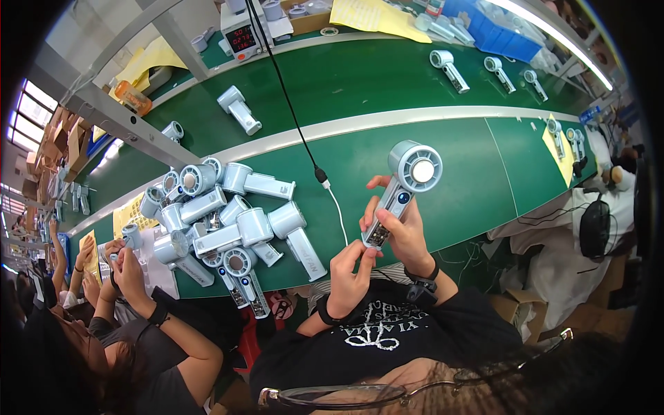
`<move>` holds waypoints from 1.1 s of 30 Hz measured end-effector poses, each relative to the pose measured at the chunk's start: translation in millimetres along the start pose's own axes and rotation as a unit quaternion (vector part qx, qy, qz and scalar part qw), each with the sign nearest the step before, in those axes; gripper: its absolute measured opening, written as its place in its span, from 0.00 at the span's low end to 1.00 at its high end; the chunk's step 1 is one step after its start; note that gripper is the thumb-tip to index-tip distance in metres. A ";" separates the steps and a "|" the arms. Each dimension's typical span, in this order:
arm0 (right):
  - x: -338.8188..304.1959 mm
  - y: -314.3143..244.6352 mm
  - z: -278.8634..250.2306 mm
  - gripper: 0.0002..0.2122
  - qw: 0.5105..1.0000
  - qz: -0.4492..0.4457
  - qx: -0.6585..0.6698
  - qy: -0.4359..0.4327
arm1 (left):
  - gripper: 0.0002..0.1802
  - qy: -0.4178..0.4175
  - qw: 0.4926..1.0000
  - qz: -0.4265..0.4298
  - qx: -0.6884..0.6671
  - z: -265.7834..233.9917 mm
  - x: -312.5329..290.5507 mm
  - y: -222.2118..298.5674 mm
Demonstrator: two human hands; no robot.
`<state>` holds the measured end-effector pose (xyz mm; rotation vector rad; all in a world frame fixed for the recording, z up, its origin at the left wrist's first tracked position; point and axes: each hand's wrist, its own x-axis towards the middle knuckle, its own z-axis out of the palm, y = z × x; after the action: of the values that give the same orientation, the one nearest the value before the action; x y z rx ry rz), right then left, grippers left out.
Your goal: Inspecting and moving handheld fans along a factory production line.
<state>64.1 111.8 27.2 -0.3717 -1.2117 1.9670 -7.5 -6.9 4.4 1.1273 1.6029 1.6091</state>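
A light-blue handheld fan (420, 171) is tilted in front of me, its round head up and its handle slanting down to the left. My right hand (409, 238) is closed round the handle, with the thumb on its front near a round dark-blue display. At the handle's lower end, where bare electronics show, the fingers of my left hand (351, 278) are pinched together. A white cable (336, 202) hangs from a black connector (320, 174) and runs down to those left fingers; its end is hidden there.
A heap of similar fans (252, 225) lies on the green table (477, 180) to my left. More fans (449, 71) lie on the green surface beyond a pale rail. A power supply (242, 34) and blue bin (494, 31) stand farther back. A co-worker's hand (128, 273) is at left.
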 end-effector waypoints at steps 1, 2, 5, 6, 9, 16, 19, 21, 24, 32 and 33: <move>-0.5 -0.1 0.4 0.27 1.000 0.002 0.003 0.003 | 0.13 -0.001 1.000 0.000 0.000 0.4 0.2 0.4; -1.0 0.2 0.4 0.27 1.000 0.004 0.005 0.005 | 0.12 0.007 1.000 0.005 0.005 1.1 0.5 0.5; -2.8 1.7 1.6 0.26 1.000 0.010 0.016 0.016 | 0.09 0.023 0.999 0.015 0.016 2.1 1.8 0.8; -3.4 2.5 2.5 0.26 0.999 0.014 0.026 0.024 | 0.09 0.031 0.999 0.025 0.027 2.2 2.5 0.8; -5.9 0.8 6.8 0.26 0.998 0.020 0.037 0.038 | 0.09 0.045 0.997 0.043 0.049 2.7 2.8 3.6; -10.6 0.1 13.5 0.26 0.995 0.035 0.074 0.056 | 0.09 0.077 0.990 0.096 0.073 3.2 3.9 0.9; -8.7 -3.3 12.9 0.26 0.990 0.066 0.099 0.069 | 0.08 0.081 0.986 0.113 0.090 4.2 5.7 -4.5; -6.8 -1.4 10.6 0.25 0.989 0.061 0.120 0.063 | 0.08 0.084 0.984 0.120 0.098 4.3 7.4 -6.1; -1.8 -6.5 3.8 0.24 0.985 0.045 0.159 0.053 | 0.08 0.073 0.981 0.147 0.102 5.5 12.9 -3.5; 182.6 -52.8 -109.2 0.26 0.924 -0.072 -0.344 0.152 | 0.07 0.099 0.989 0.083 0.066 -10.2 8.2 -4.6; 215.4 -42.4 -129.1 0.26 0.847 -0.154 -0.489 0.141 | 0.07 0.099 0.989 0.087 0.066 -8.6 9.4 -3.8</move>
<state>20.4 362.7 29.8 -0.8684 -1.8591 0.8461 -19.9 -2.5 2.9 1.2369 1.8031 1.7982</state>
